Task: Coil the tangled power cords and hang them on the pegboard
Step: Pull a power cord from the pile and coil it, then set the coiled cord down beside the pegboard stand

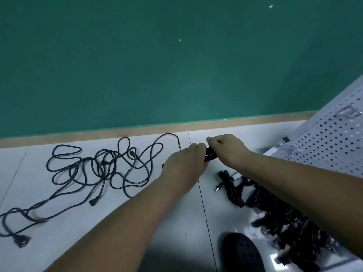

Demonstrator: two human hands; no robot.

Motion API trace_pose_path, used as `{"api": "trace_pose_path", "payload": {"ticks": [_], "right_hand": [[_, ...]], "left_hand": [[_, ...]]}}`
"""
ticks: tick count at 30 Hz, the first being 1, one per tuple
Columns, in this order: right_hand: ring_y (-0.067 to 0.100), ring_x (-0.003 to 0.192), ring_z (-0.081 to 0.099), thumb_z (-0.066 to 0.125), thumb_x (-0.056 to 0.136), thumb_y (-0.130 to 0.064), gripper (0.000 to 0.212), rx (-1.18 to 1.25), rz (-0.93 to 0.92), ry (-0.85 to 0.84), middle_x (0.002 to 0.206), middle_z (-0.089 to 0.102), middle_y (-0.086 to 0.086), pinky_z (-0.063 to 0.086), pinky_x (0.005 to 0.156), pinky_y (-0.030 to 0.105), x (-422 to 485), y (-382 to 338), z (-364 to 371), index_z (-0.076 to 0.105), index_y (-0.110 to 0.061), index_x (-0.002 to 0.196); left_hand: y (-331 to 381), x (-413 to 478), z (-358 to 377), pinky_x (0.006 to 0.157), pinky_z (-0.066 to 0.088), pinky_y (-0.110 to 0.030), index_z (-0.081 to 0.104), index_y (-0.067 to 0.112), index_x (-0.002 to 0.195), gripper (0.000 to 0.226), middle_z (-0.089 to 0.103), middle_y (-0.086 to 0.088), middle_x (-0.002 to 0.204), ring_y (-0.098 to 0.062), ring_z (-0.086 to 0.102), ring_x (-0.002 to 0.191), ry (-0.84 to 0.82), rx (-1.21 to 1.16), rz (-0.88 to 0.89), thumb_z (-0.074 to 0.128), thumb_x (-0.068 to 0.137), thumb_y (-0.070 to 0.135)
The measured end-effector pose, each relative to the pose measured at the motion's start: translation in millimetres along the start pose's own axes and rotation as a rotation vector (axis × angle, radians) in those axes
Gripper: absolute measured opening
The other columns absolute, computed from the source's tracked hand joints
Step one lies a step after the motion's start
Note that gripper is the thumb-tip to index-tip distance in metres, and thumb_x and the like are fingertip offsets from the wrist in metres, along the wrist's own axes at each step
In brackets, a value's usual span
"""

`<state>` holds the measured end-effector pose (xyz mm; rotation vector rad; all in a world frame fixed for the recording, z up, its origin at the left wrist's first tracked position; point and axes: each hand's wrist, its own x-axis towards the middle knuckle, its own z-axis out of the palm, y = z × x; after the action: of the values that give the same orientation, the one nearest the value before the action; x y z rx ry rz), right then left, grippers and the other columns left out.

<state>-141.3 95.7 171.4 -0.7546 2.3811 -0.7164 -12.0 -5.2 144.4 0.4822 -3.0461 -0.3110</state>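
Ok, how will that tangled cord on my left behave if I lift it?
Probably floppy: the tangled cord lies in loose loops. Likely snags, since strands cross one another. Its plug may dangle.

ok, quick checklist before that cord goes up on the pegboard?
1. Grip: left hand and right hand both hold the cord bundle. ok
2. Bundle fully coiled, no loose tail: one strand runs from the tangle towards the left hand, and its end is hidden. cannot tell
3. Pegboard in reach: it sits just right of the right hand. ok
4. Wire hook free: nothing hangs on it. ok
5. Rest of the job: the tangled cords lie looped over each other on the left. not ok
6. Finished pile of cords out of the way: it lies under the right forearm, below the path. ok
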Motion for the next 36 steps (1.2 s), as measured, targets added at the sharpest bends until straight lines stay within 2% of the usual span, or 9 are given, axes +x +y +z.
{"api": "trace_pose_path", "payload": {"ticks": [2, 5, 8, 15, 19, 24, 30, 33, 36], "right_hand": [[0.026, 0.08, 0.062, 0.05, 0.107, -0.051, 0.049, 0.178, -0.006, -0.013, 0.079, 0.067, 0.004, 0.049, 0.079, 0.038, -2.6, 30.7, 12.7, 0.059, -0.012, 0.078], [0.006, 0.066, 0.062, 0.058, 0.104, -0.055, 0.03, 0.369, 0.011, 0.042, 0.083, 0.069, -0.006, 0.047, 0.068, 0.03, -16.6, 71.0, 23.7, 0.069, -0.026, 0.104], [0.014, 0.063, 0.067, 0.066, 0.104, -0.038, 0.029, 0.586, 0.117, 0.005, 0.084, 0.066, 0.02, 0.054, 0.06, 0.028, -32.0, 105.5, 30.8, 0.066, -0.016, 0.122], [0.019, 0.069, 0.07, 0.069, 0.102, -0.01, 0.021, 0.809, 0.379, 0.068, 0.088, 0.071, 0.029, 0.061, 0.064, 0.026, -50.9, 160.3, 57.6, 0.07, 0.003, 0.12], [0.021, 0.079, 0.073, 0.068, 0.103, -0.015, 0.021, 0.594, 0.435, -0.134, 0.105, 0.077, 0.014, 0.063, 0.079, 0.039, -54.6, 179.7, 76.8, 0.068, -0.008, 0.122], [0.005, 0.086, 0.072, 0.077, 0.094, -0.034, 0.033, 0.21, 0.177, -0.269, 0.108, 0.074, -0.01, 0.056, 0.082, 0.02, -51.6, 185.5, 99.1, 0.067, -0.027, 0.125], [-0.002, 0.083, 0.067, 0.069, 0.099, -0.035, 0.033, 0.07, 0.131, -0.229, 0.099, 0.072, -0.017, 0.047, 0.073, 0.015, -20.2, 193.1, 103.2, 0.066, -0.032, 0.131], [0.003, 0.083, 0.067, 0.065, 0.099, -0.033, 0.02, -0.018, 0.136, -0.201, 0.091, 0.074, -0.013, 0.056, 0.077, 0.027, -4.4, 201.4, 104.8, 0.07, -0.034, 0.119], [0.011, 0.083, 0.069, 0.064, 0.099, -0.03, 0.011, -0.135, 0.173, -0.143, 0.088, 0.074, -0.011, 0.061, 0.078, 0.037, 4.8, 208.1, 103.8, 0.073, -0.032, 0.105]], "left_hand": [[0.9, 5.2, 15.8, 0.065, 0.044, -0.039, 0.041, 0.02, 0.114, 0.029, 0.06, 0.0, 0.108, -0.025, 0.057, 0.076, -0.092, -0.109, 0.005, 0.042, 0.109, 0.048], [9.6, 2.6, 44.3, 0.067, 0.048, -0.04, 0.04, 0.023, 0.11, 0.032, 0.06, 0.004, 0.099, -0.024, 0.062, 0.08, -0.198, -0.335, -0.036, 0.053, 0.104, 0.051], [24.6, -0.8, 74.5, 0.058, 0.04, -0.035, 0.04, 0.022, 0.113, 0.03, 0.057, 0.005, 0.087, -0.015, 0.057, 0.072, -0.312, -0.615, -0.144, 0.05, 0.106, 0.05], [52.9, -8.7, 139.6, 0.071, 0.056, -0.043, 0.051, 0.037, 0.106, 0.014, 0.073, -0.003, 0.096, -0.025, 0.07, 0.084, -0.594, -1.007, -0.436, 0.04, 0.103, 0.044], [64.9, -9.7, 166.0, 0.065, 0.052, -0.042, 0.063, 0.015, 0.109, 0.014, 0.072, -0.02, 0.091, -0.026, 0.064, 0.074, -0.471, -1.227, -0.663, 0.052, 0.107, 0.025], [66.3, -11.1, 191.2, 0.056, 0.053, -0.034, 0.076, 0.026, 0.104, 0.009, 0.078, -0.008, 0.092, -0.024, 0.067, 0.067, -0.326, -1.289, -0.86, 0.069, 0.1, 0.024], [69.9, 2.9, 203.2, 0.078, 0.066, -0.048, 0.074, 0.029, 0.109, 0.015, 0.076, -0.002, 0.1, -0.027, 0.075, 0.087, -0.252, -1.241, -0.899, 0.063, 0.103, 0.037], [74.2, 9.3, 223.2, 0.088, 0.063, -0.048, 0.068, 0.027, 0.12, 0.038, 0.069, -0.008, 0.118, -0.026, 0.073, 0.097, -0.281, -1.145, -0.904, 0.052, 0.099, 0.055], [75.6, 15.5, 218.1, 0.079, 0.054, -0.023, 0.065, 0.013, 0.123, 0.029, 0.069, -0.005, 0.116, -0.021, 0.067, 0.098, -0.319, -1.111, -0.87, 0.049, 0.108, 0.032]]}}
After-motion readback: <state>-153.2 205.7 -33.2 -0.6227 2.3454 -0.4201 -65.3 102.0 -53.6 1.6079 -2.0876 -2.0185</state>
